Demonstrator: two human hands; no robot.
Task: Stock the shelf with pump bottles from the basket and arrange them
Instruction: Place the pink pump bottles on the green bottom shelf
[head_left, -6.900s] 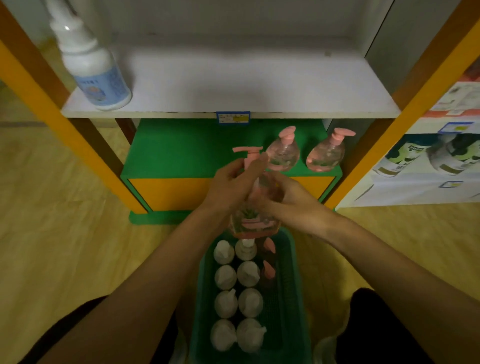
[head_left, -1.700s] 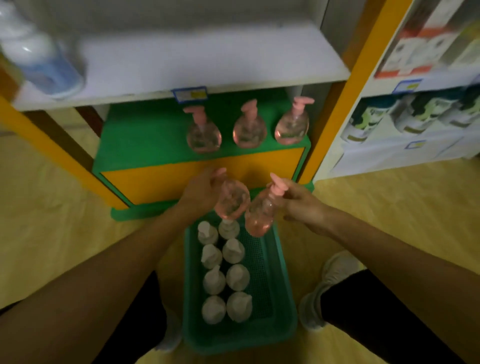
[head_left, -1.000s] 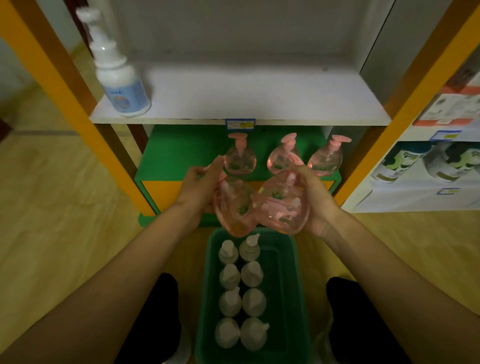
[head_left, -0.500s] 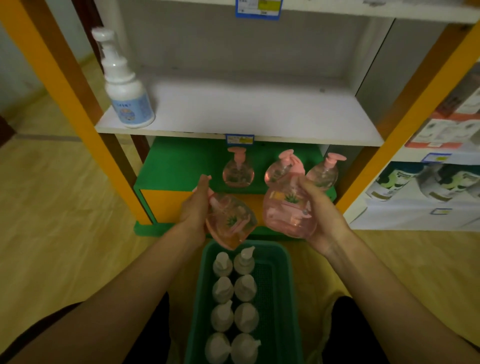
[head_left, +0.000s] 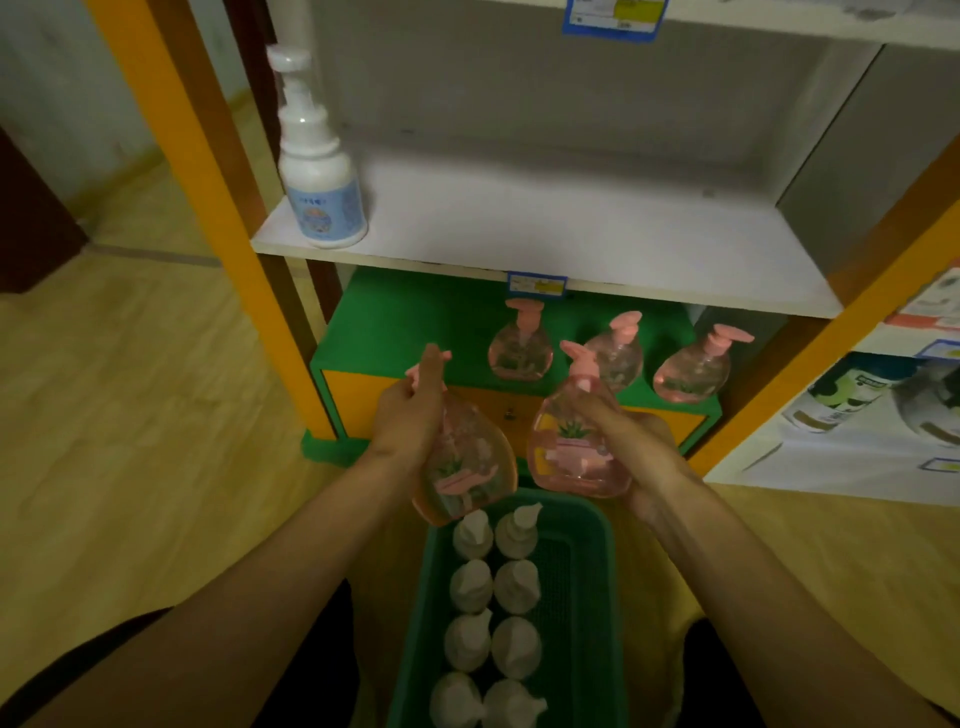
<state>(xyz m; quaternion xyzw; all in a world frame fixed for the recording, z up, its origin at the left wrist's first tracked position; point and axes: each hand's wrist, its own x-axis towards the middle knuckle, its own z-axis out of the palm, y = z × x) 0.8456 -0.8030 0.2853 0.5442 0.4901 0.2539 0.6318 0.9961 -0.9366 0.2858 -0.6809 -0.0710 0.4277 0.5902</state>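
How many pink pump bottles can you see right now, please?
5: three standing on the green shelf, at left, middle and right; one in the left hand; one in the right hand.

Dim room, wooden floor (head_left: 130, 441), perhaps laminate

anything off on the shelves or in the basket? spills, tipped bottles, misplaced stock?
No spills or damage show. One oddity: a lone white pump bottle stands at the left end of the white shelf, while the three pink bottles sit on the green shelf below. The left hand holds its pink bottle tilted.
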